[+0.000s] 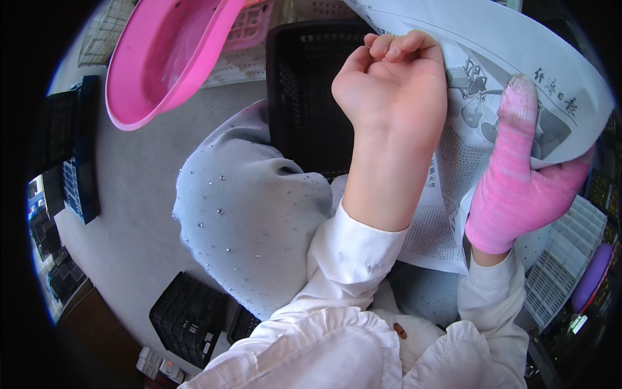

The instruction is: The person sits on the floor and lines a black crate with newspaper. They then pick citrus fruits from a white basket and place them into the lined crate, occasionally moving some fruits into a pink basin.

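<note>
My left hand (pixel 393 87) is bare, with its palm turned up and its fingers curled in; nothing shows in it. It lies in front of a printed newspaper sheet (pixel 464 204), overlapping its left side. A pink knit glove covers my right hand (pixel 527 180), its thumb tip greyed with dirt. That hand grips the paper's right side, thumb in front, the other fingers partly hidden behind the sheet. The newspaper bends over at the top and hangs towards my lap. Beyond my left wrist stands a black plastic basket (pixel 311 107), partly covered by hand and paper.
A pink plastic basin (pixel 163 63) juts in at upper left, near a pink basket (pixel 248 26). My knee in grey trousers (pixel 252 209) is beside the black basket. Black crates (pixel 187 316) stand on the floor at lower left. At right are a white slatted crate (pixel 563 262) and a purple round object (pixel 592 277).
</note>
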Demonstrator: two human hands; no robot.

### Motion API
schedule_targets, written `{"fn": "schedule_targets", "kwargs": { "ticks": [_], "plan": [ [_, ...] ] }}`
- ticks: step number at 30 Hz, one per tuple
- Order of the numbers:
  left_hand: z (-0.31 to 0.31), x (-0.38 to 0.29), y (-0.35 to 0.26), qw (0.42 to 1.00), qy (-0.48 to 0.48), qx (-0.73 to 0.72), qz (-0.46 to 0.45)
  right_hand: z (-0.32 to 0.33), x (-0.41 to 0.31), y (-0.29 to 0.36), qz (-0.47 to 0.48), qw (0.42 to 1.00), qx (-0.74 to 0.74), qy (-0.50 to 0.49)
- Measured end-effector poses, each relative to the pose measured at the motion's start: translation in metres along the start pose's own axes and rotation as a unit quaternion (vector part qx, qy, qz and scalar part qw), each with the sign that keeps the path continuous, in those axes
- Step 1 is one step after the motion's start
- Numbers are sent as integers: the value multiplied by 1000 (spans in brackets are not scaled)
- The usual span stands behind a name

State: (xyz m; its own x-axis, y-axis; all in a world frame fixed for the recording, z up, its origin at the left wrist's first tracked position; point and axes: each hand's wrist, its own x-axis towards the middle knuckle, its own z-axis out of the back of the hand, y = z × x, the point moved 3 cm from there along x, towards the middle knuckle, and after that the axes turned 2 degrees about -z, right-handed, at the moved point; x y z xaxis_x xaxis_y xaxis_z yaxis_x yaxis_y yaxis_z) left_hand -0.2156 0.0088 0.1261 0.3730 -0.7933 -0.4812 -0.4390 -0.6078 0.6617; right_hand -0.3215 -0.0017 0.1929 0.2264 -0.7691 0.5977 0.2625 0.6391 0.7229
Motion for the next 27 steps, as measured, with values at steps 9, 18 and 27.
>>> {"fn": "schedule_targets", "kwargs": {
  "ticks": [9, 18, 27],
  "plan": [
    [22, -4, 15, 984, -1, 153, -92, -2, 0, 0, 197, 964, -160, 77],
    [25, 3, 22, 897, 76, 342, -269, -4, 1, -28, -50, 995, -51, 76],
    [-47, -71, 59, 672, 322, 615, -259, 73, 36, -57, -310, 906, 207, 202]
  ]
}}
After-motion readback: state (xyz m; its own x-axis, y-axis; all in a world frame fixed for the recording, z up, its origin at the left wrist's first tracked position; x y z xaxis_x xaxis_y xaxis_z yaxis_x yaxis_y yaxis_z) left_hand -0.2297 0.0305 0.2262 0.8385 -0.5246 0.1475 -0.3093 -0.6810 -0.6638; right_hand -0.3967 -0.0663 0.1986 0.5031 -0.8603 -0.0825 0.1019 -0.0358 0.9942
